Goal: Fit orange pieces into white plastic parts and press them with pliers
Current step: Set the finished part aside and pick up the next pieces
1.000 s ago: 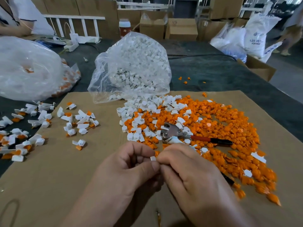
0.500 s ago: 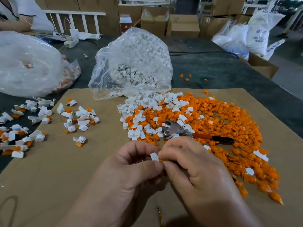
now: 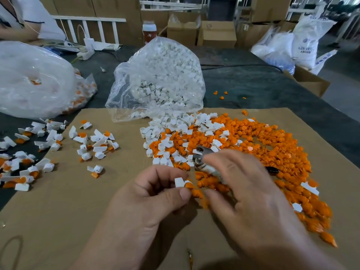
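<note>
White plastic part (image 3: 179,182), orange piece (image 3: 189,185) at its end, pinched in left fingers (image 3: 175,197); right fingers (image 3: 220,158) spread loose over pliers (image 3: 200,151).

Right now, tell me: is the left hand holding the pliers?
No, the left hand pinches a white part with an orange piece; the pliers lie on the orange pile.

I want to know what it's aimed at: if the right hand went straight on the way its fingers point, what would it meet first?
Most likely the pliers, lying on the orange pieces just ahead of the right hand. The hand is blurred, so depth is uncertain.
</note>
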The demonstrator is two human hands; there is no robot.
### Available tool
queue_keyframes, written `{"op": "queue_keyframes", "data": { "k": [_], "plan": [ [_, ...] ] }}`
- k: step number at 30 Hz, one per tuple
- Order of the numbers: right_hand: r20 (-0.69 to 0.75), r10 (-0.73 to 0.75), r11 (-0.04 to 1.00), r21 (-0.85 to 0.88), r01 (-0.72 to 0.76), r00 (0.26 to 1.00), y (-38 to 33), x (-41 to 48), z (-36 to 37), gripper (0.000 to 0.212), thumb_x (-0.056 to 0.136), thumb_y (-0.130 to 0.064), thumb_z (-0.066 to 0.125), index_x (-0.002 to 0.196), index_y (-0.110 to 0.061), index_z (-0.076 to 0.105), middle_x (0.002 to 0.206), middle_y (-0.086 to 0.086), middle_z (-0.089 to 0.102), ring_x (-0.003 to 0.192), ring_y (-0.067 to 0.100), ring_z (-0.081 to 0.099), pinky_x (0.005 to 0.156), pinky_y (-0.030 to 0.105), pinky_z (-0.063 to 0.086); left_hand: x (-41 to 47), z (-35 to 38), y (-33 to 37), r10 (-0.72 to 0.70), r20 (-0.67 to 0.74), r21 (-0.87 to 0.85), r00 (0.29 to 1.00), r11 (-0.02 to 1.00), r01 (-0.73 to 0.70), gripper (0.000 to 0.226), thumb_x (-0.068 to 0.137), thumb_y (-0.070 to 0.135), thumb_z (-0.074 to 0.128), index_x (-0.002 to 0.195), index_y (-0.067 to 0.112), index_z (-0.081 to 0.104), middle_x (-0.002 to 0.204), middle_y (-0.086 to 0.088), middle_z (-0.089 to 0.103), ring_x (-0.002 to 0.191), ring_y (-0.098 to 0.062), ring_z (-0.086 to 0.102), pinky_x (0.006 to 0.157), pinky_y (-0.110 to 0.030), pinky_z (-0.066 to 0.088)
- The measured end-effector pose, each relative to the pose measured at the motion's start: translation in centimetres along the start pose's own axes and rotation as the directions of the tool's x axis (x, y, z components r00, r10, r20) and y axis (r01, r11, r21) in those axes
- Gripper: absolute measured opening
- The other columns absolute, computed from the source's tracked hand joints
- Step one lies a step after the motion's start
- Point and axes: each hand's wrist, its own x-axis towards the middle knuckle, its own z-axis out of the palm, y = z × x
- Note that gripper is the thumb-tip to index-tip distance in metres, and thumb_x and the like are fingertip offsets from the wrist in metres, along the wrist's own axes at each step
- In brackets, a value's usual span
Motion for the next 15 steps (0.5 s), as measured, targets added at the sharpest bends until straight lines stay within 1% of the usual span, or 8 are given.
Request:
{"op": "queue_keyframes", "data": {
  "k": [1, 2, 3, 4, 6, 8, 10, 15],
  "plan": [
    [0.033, 0.063, 0.99, -0.126, -0.059, 0.997, 0.6, 0.2, -0.4, 0.056, 0.086, -0.044, 0.058, 0.138, -0.033, 0.041, 0.138, -0.01, 0.041, 0.129, 0.008, 0.035, 0.104, 0.029, 0.038, 0.1, -0.2, 0.1, 0.009, -0.008, 0.03, 1.0, 1.0, -0.009, 0.05, 0.04, 0.012, 0.097, 0.086, 0.018, 0.079, 0.071, -0.008, 0.07, 0.064, -0.022, 0.065, 0.063, -0.041, 0.061],
    [0.094, 0.147, 0.96, -0.255, -0.119, 0.985, 1.1, 0.4, -0.8, 0.064, 0.086, -0.051, 0.056, 0.142, -0.034, 0.031, 0.145, -0.007, 0.033, 0.136, 0.014, 0.026, 0.109, 0.04, 0.032, 0.1, -0.5, 0.2, 0.023, -0.011, 0.048, 1.0, 0.999, -0.023, 0.048, 0.041, 0.012, 0.095, 0.086, 0.019, 0.079, 0.069, -0.007, 0.069, 0.06, -0.019, 0.064, 0.057, -0.03, 0.058],
    [0.169, 0.239, 0.919, -0.358, -0.166, 0.956, 1.7, 0.6, -1.1, 0.07, 0.086, -0.059, 0.05, 0.145, -0.035, 0.02, 0.15, -0.006, 0.023, 0.141, 0.017, 0.017, 0.113, 0.043, 0.024, 0.2, -0.6, 0.3, 0.034, -0.01, 0.058, 0.999, 0.998, -0.033, 0.046, 0.043, 0.013, 0.094, 0.085, 0.02, 0.079, 0.068, -0.008, 0.068, 0.058, -0.017, 0.064, 0.054, -0.024, 0.054],
    [0.232, 0.311, 0.885, -0.425, -0.191, 0.922, 2.3, 0.7, -1.3, 0.074, 0.086, -0.066, 0.042, 0.145, -0.037, 0.009, 0.153, -0.007, 0.016, 0.143, 0.017, 0.011, 0.116, 0.042, 0.018, 0.2, -0.8, 0.5, 0.042, -0.006, 0.068, 0.999, 0.997, -0.042, 0.046, 0.042, 0.014, 0.095, 0.085, 0.02, 0.079, 0.067, -0.008, 0.068, 0.056, -0.017, 0.063, 0.052, -0.021, 0.052],
    [0.292, 0.359, 0.858, -0.477, -0.191, 0.887, 3.0, 0.7, -1.4, 0.077, 0.084, -0.073, 0.031, 0.145, -0.037, 0.002, 0.153, -0.009, 0.015, 0.142, 0.017, 0.013, 0.116, 0.038, 0.016, 0.1, -0.8, 0.7, 0.051, -0.011, 0.096, 0.999, 0.994, -0.049, 0.052, 0.034, 0.009, 0.096, 0.081, 0.021, 0.079, 0.065, -0.008, 0.068, 0.053, -0.016, 0.063, 0.047, -0.018, 0.05],
    [0.296, 0.351, 0.854, -0.491, -0.173, 0.888, 3.2, 0.8, -1.3, 0.076, 0.084, -0.074, 0.028, 0.146, -0.037, 0.006, 0.151, -0.012, 0.023, 0.139, 0.016, 0.02, 0.114, 0.037, 0.02, 0.1, -0.7, 1.1, 0.046, -0.017, 0.088, 0.999, 0.995, -0.045, 0.047, 0.032, 0.013, 0.091, 0.077, 0.021, 0.079, 0.065, -0.009, 0.069, 0.051, -0.015, 0.063, 0.042, -0.017, 0.047],
    [0.281, 0.351, 0.845, -0.506, -0.172, 0.893, 3.2, 1.0, -1.3, 0.073, 0.083, -0.07, 0.03, 0.146, -0.037, 0.012, 0.148, -0.013, 0.029, 0.134, 0.016, 0.024, 0.11, 0.036, 0.025, 0.0, -0.6, 1.3, 0.037, -0.023, 0.038, 0.999, 0.999, -0.036, 0.037, 0.038, 0.019, 0.084, 0.074, 0.019, 0.079, 0.067, -0.012, 0.069, 0.051, -0.015, 0.063, 0.04, -0.015, 0.046],
    [0.215, 0.391, 0.813, -0.536, -0.227, 0.895, 3.0, 1.6, -0.8, 0.061, 0.081, -0.061, 0.035, 0.136, -0.035, 0.033, 0.128, -0.011, 0.044, 0.117, 0.016, 0.033, 0.1, 0.035, 0.033, 0.2, -0.8, 1.2, 0.055, -0.051, 0.031, 0.997, 0.998, -0.054, 0.034, 0.04, 0.019, 0.083, 0.074, 0.018, 0.078, 0.07, -0.01, 0.069, 0.057, -0.016, 0.065, 0.049, -0.02, 0.053]
  ]
}}
